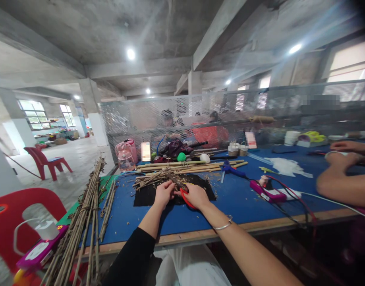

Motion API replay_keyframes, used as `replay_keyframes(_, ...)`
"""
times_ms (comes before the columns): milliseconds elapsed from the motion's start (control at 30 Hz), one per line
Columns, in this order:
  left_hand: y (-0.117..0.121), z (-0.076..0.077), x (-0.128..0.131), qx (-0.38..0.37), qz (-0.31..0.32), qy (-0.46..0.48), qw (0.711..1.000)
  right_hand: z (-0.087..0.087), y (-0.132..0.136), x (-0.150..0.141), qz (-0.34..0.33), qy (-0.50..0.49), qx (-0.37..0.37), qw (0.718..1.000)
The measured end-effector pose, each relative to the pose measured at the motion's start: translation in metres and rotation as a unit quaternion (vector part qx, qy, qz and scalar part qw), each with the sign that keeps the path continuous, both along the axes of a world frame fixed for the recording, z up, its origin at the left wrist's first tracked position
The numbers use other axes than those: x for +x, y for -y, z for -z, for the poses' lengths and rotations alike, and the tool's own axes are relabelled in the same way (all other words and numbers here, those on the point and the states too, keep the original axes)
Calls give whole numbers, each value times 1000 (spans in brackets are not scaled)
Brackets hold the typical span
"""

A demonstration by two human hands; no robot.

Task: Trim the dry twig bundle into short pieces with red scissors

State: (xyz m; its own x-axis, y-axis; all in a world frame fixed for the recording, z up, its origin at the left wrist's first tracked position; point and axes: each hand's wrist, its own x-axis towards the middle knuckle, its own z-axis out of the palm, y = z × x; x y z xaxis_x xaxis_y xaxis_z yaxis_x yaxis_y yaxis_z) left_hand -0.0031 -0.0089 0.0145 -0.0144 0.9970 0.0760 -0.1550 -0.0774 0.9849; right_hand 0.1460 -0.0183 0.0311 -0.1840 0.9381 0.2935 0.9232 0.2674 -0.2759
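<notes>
Tabletop (238, 201) in blue has a long stalk bundle (81, 216) left of the black cloth (142, 198) and a twig pile (149, 180) across the cloth's back left. Over the cloth, the right hand (197, 195) grips red-handled scissors (187, 201); the left hand (163, 193) bunches its fingers close by, and I cannot tell what they pinch.

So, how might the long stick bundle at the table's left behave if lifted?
The stick bundle looks stiff, since it runs nearly straight. The ragged, dry-looking tips may well crumble. Being long, it could swing if held at one end.
</notes>
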Motion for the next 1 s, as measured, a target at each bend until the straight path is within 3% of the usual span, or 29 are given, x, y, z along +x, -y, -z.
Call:
replay_keyframes(467,-1,2,3,11,41,29,999,5,-5,1,-39,-6,62,997)
replay_keyframes(733,-2,4,3,22,33,24,999,3,-3,1,-44,-2,54,998)
replay_keyframes(1000,-1,1,4,11,30,48,998,0,2,-1,-14,-18,-3,1000)
